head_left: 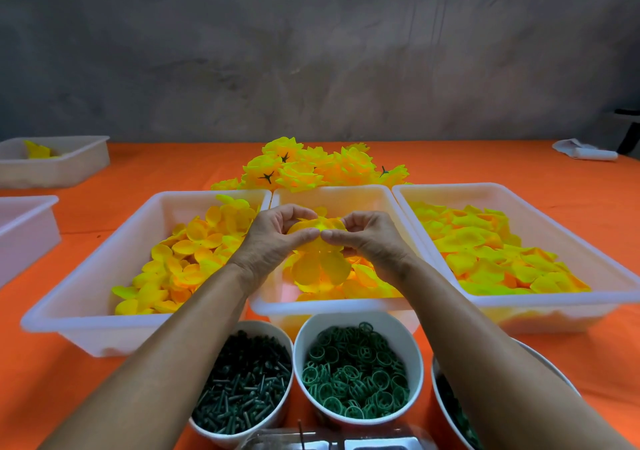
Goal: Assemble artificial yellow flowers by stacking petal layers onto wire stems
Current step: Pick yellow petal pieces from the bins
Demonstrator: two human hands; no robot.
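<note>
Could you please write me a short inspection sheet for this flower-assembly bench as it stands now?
Surface: orange table covering.
Job's things: three white trays of yellow petals, left tray, middle tray, right tray; finished flowers piled behind; cup of dark stems; cup of green rings.
Clutter: white bundle at far right.
Grippers: left hand and right hand pinch a petal stack over the middle tray.
Cables: nothing seen.
Surroundings: grey wall.

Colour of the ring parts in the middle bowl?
Green rings, in a white bowl. Head view, the only one, shows them clearly.
</note>
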